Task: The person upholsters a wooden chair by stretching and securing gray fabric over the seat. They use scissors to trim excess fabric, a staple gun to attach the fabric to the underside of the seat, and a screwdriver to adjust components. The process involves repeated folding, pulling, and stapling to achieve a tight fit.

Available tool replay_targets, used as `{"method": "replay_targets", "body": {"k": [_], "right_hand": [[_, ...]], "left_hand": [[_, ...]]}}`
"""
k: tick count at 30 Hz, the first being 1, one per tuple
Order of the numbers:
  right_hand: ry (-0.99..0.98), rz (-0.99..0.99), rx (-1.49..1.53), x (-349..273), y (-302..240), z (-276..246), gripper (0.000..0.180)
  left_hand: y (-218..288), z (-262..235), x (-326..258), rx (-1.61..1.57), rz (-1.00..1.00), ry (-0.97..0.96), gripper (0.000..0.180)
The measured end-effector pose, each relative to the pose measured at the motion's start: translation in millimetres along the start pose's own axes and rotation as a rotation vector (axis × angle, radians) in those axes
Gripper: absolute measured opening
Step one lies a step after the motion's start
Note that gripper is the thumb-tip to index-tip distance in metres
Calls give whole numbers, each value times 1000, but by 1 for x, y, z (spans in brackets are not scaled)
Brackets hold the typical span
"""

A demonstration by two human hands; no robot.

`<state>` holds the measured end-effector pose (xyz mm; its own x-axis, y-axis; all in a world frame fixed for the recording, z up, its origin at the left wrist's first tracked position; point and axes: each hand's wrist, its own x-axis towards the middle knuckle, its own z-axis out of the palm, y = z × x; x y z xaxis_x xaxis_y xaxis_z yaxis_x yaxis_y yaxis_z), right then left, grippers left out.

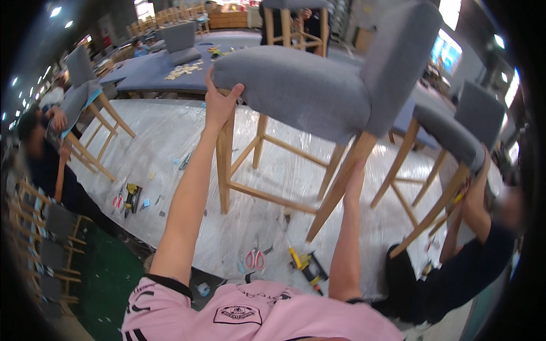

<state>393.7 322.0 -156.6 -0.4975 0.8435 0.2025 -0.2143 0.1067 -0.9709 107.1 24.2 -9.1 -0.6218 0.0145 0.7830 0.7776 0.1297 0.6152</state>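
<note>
Left hand (223, 102) clasped on that grey chair's seat (296, 91), right hand (355, 177) at its rear leg (336, 190), grip hidden from me

The shirt (318, 312) is pink and short-sleeved, soft-looking and a little creased. Its left sleeve (162, 295) finishes in a black cuff (177, 286), with bold black marks down the outer left side and dark stripes nearer still. Over on the right, only a bit of dark edging (355, 300) shows around the arm. Across the front there's a black-outlined badge (238, 314), shield-like, lettered inside, and just to its far side some loopy dark script (264, 295). The forearms (185, 216) are bare, as are the left hand (220, 108) and right hand (355, 177)
</note>
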Motion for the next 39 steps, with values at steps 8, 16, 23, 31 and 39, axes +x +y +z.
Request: {"method": "replay_targets", "body": {"k": [8,16,23,31,39], "right_hand": [[10,-190,-11,-4,2,1,61],[-10,-105,-14,26,-18,2,82],[31,-82,-38,49,-22,13,82],[60,-77,7,66,-17,14,79],[53,-67,-81,61,-30,19,81]], "left_hand": [[13,-6,12,87,-177,-129,109],[18,24,16,17,-169,-52,66],[-1,47,37,38,-172,-52,59],[1,62,45,69,-160,-18,59],[-3,68,48,85,-136,12,56]]}}
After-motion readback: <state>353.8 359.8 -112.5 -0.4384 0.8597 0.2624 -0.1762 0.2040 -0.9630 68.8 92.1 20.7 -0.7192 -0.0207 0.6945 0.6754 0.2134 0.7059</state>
